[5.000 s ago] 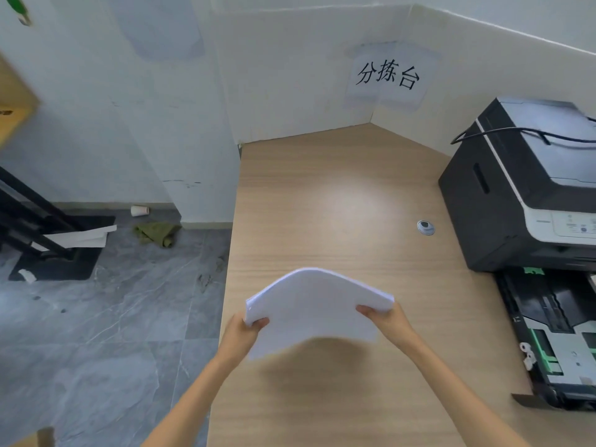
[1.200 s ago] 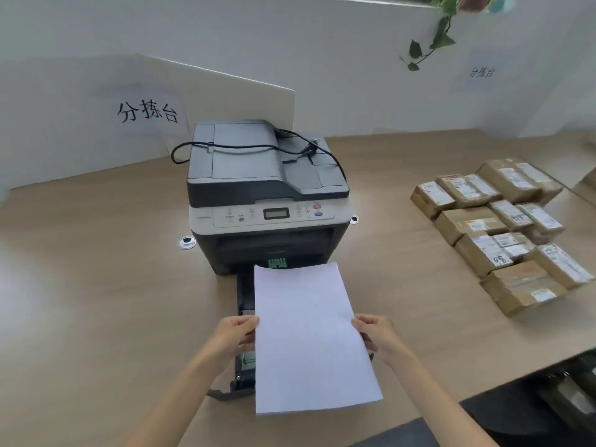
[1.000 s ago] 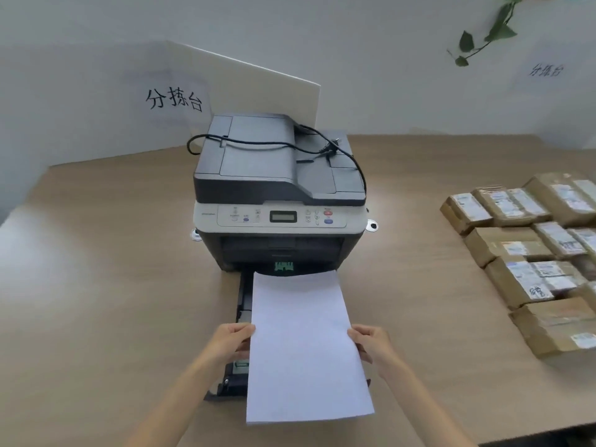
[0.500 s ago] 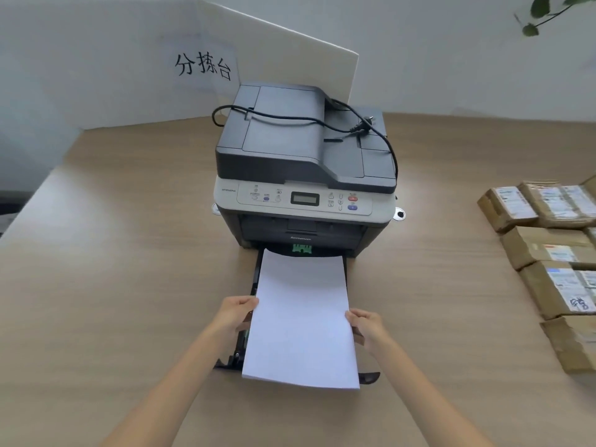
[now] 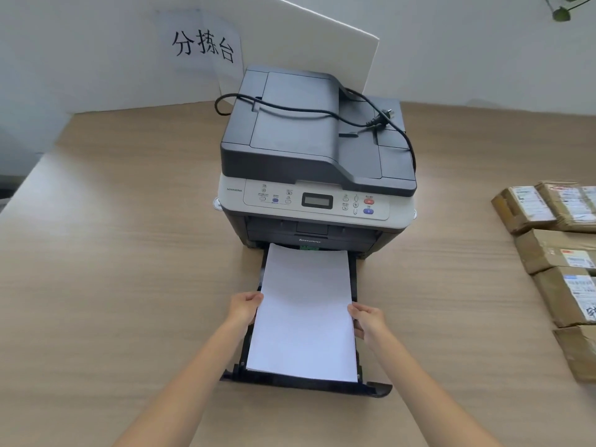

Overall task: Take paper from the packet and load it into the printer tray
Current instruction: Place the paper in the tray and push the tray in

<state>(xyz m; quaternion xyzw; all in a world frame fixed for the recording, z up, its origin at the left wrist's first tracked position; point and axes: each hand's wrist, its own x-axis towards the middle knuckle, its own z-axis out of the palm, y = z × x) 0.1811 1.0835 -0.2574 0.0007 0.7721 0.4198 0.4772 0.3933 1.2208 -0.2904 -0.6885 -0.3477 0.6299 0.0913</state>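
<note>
One cam only, on my head, wide-angle, looking fwd and down over the table (image 5: 129,253). It faces the printer (image 5: 317,150) head-on, printer dead centre and close. My forearms come in from the near bottom edge. Far end of view is the wall; parcels (image 5: 554,253) get clipped at the right edge. No 2nd view, so nothing shared.

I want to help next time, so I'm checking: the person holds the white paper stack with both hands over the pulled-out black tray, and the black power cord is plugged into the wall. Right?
Not quite. The head view shows the black power cord lying loose on top of the grey printer, its plug unplugged. The rest is right: the left hand and right hand hold the white paper stack over the pulled-out black tray.
</note>
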